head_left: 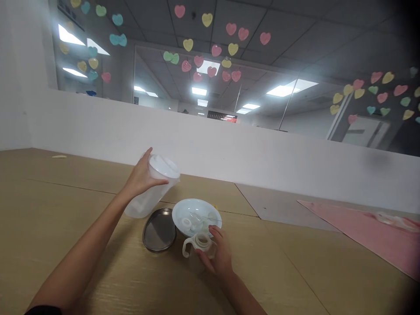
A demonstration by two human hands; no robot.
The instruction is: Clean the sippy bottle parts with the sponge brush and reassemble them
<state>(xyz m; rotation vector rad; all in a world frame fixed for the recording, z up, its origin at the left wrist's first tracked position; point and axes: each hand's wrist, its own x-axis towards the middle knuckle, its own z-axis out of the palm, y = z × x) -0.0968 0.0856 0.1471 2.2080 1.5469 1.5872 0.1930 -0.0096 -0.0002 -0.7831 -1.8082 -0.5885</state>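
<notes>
My left hand (144, 175) is wrapped round the upper part of a translucent white plastic pitcher (147, 199) with a white lid (164, 165). The pitcher leans to the right, its base at or close to the table. In my right hand (219, 253) is a clear baby bottle (198, 258) with a whitish handle on its left; its mouth is uncovered and faces up. Just behind the bottle sits a white bowl (183, 210) holding a white ring and some clear pieces that I cannot make out. A kidney-shaped metal tray (159, 232) lies left of the bowl.
The wooden table (269, 271) meets a low white wall (210, 148) at the back. A pink cloth (370, 232) lies at the right, with a plastic packet (398, 222) on it. A grey panel (278, 205) lies between. Heart-shaped notes cover the window above.
</notes>
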